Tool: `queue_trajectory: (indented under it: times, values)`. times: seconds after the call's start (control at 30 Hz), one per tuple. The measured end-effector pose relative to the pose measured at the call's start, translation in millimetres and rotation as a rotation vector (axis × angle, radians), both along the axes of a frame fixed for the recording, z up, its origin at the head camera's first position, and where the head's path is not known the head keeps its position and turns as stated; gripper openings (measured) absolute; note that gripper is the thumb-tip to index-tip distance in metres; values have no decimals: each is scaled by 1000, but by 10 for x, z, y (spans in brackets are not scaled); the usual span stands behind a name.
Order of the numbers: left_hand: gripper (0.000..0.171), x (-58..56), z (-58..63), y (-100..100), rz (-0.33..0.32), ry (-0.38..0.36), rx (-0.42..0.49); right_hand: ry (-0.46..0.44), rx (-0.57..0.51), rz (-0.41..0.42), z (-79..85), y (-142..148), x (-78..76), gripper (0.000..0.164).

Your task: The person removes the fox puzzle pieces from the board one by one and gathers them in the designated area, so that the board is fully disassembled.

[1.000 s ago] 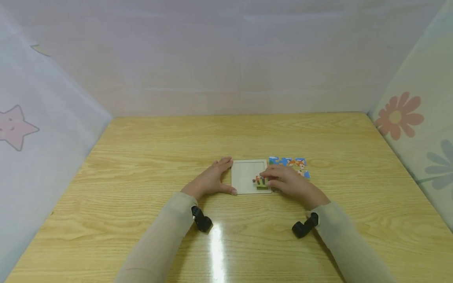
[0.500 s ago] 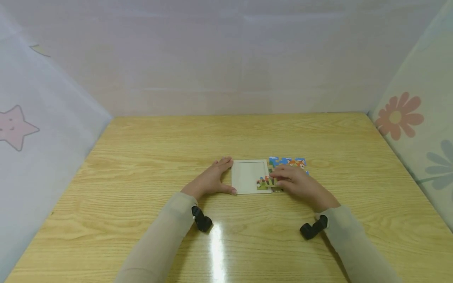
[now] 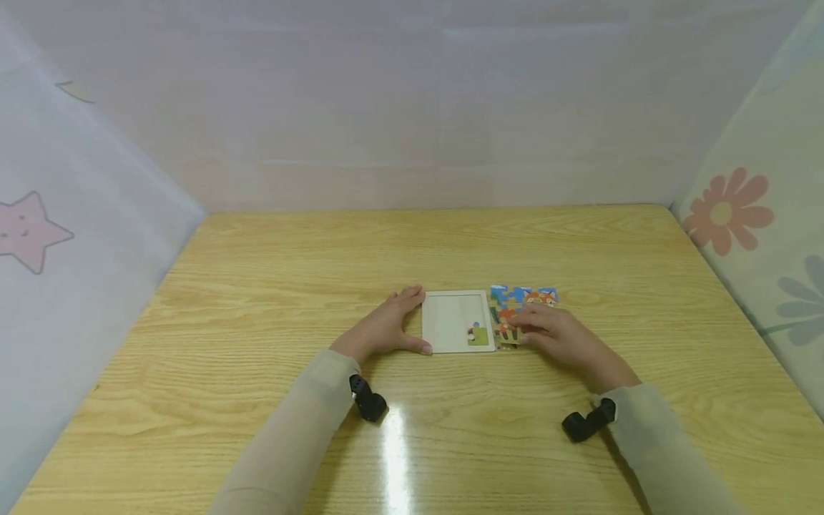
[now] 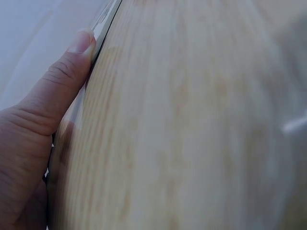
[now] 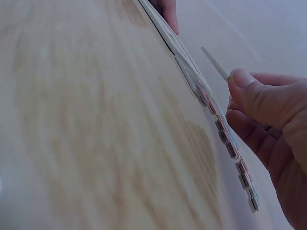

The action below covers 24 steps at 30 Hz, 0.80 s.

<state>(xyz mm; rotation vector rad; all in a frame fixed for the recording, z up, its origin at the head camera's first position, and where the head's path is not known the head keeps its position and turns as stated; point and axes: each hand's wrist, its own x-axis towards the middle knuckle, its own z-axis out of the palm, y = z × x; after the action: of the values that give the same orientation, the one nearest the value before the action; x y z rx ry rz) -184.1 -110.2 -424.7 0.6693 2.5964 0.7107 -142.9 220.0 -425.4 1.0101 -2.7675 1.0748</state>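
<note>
A shallow white puzzle tray lies flat on the table, with a green puzzle piece in its near right corner. My left hand rests at the tray's left side, thumb and fingers spread toward its two left corners. In the left wrist view, the thumb touches the tray edge. My right hand pinches another puzzle piece between thumb and fingers, held above the loose pieces right of the tray. Its fingers partly hide those pieces in the head view.
Several loose puzzle pieces, blue and orange with a fox picture, lie close together along the tray's right side. The wooden table reaches back to a pale cloth wall. Each wrist carries a black camera.
My right hand has moved right with the pinched piece, away from over the tray to above the loose pieces. The corner piece in the tray is now uncovered. My left hand stays put.
</note>
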Motion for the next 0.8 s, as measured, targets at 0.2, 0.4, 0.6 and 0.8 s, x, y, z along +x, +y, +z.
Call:
queue_trajectory:
  times: [0.2, 0.4, 0.6, 0.8]
  values:
    - [109, 15, 22, 6, 10, -7, 12, 66, -7, 1, -23, 83, 26, 29]
    - [108, 22, 26, 5, 12, -1, 22, 111, -15, 19, -72, 168, 24, 29]
    - [108, 21, 12, 0, 14, -3, 19, 74, 8, -7, -72, 243, 43, 28]
    - [108, 27, 9, 7, 16, 2, 18, 84, 13, -10, -74, 284, 52, 25]
